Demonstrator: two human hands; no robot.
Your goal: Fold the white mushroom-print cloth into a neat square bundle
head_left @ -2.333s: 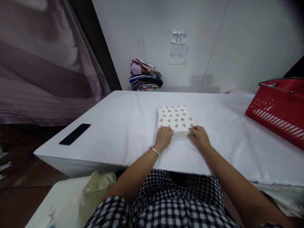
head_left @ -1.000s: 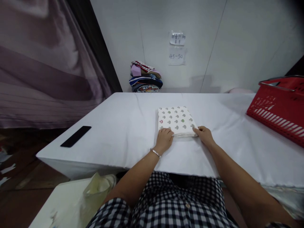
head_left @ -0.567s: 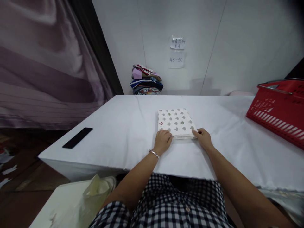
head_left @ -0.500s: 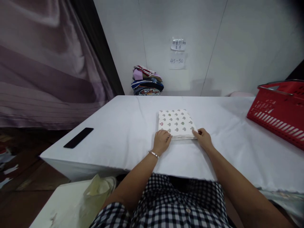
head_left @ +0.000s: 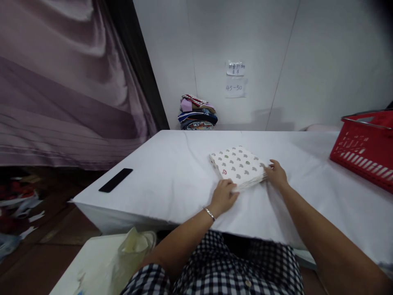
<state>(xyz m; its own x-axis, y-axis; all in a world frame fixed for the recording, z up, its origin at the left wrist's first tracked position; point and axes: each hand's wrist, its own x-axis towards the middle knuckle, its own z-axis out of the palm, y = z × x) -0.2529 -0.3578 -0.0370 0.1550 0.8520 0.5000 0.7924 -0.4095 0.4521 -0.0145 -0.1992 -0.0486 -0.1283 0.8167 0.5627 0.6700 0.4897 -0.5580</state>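
A folded white cloth [head_left: 238,164] printed with grey mushroom shapes and a few red and green ones lies turned at an angle on the white-covered table [head_left: 147,180]. Curled fingers of my left hand [head_left: 224,196] grip its near corner; a silver bracelet circles that wrist. At the right corner, my right hand [head_left: 278,175] holds the stacked layers between thumb and fingers, with the index finger raised a little. The layers show along the near edge, and the fingertips under the cloth are hidden.
A red plastic basket [head_left: 362,151] stands at the right. On the left of the table lies a flat black object [head_left: 116,180]. A pile of folded clothes [head_left: 197,114] is against the back wall, below two paper signs [head_left: 235,78]. A white surface with a plastic bag [head_left: 129,250] sits at lower left.
Both hands have turned the folded cloth counterclockwise, its right corner now farther back and its left corner nearer me. My view has shifted slightly too.
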